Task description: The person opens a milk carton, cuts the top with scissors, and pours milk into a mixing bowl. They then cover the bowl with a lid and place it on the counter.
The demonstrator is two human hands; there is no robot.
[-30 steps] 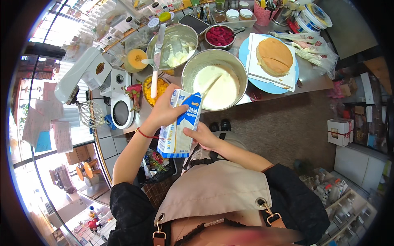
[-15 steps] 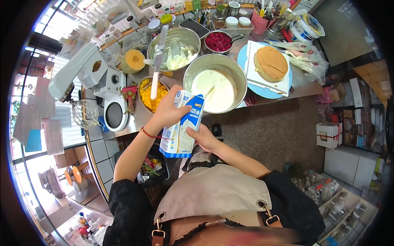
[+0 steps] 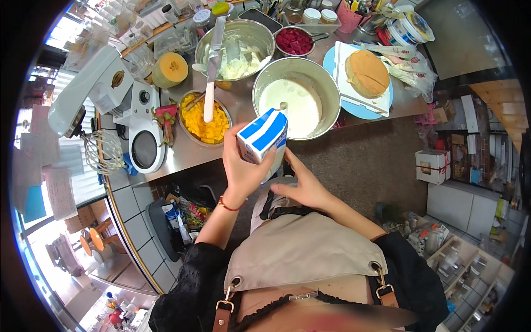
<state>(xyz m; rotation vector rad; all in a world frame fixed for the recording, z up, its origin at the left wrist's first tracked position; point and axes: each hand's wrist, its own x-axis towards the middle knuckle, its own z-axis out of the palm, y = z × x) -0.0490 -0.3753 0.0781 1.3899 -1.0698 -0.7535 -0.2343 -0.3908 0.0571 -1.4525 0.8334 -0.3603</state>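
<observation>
My left hand (image 3: 243,169) is wrapped around a blue and white cream carton (image 3: 262,130), whose striped end faces up toward me. Beside the carton's lower part is my right hand (image 3: 307,187), thumb stretched away from the other fingers. The carton hides some of its fingertips, so contact is unclear. Just beyond the carton stands a deep metal pot (image 3: 332,83), partly overlapped by it, with pale liquid cream (image 3: 303,110) inside.
Behind lies a metal bowl (image 3: 264,40) of whipped cream, a spatula across its rim. Around it are diced mango (image 3: 204,123), red fruit cubes (image 3: 293,41), a cut melon (image 3: 170,69), a stand mixer (image 3: 102,83) and a sponge cake (image 3: 367,73). A bin (image 3: 165,229) stands below.
The carton has turned from its printed side facing me to its striped end facing up. My right hand has come off the carton's front and spread open.
</observation>
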